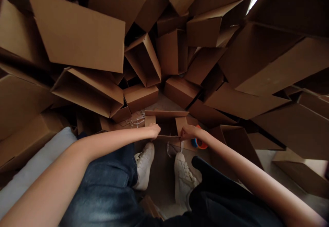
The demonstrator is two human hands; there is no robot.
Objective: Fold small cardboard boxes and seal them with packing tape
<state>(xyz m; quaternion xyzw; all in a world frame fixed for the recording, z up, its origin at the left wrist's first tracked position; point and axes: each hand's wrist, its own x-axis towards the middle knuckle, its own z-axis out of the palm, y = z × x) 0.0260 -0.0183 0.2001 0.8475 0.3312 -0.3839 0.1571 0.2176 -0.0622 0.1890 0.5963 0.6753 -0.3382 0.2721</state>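
Observation:
An open cardboard box point(167, 124) stands on the floor between my hands, with its flaps up and its inside dark. My left hand point(154, 131) curls over the box's near left edge. My right hand point(186, 132) grips the near rim at the right. Just beyond my right hand lies a small round orange and blue object point(197, 143), partly hidden; it may be a tape roll. Loops of clear plastic strap point(137, 120) lie on the cardboard left of the box, and another loop point(171, 149) hangs below its near edge.
Many cardboard boxes point(77, 31) are stacked steeply around and ahead. My white sneakers point(144, 165) and denim-clad legs point(100, 189) are directly below the box. A pale cushion point(38, 162) lies at the left, and a dark fabric point(218, 192) lies at the lower right.

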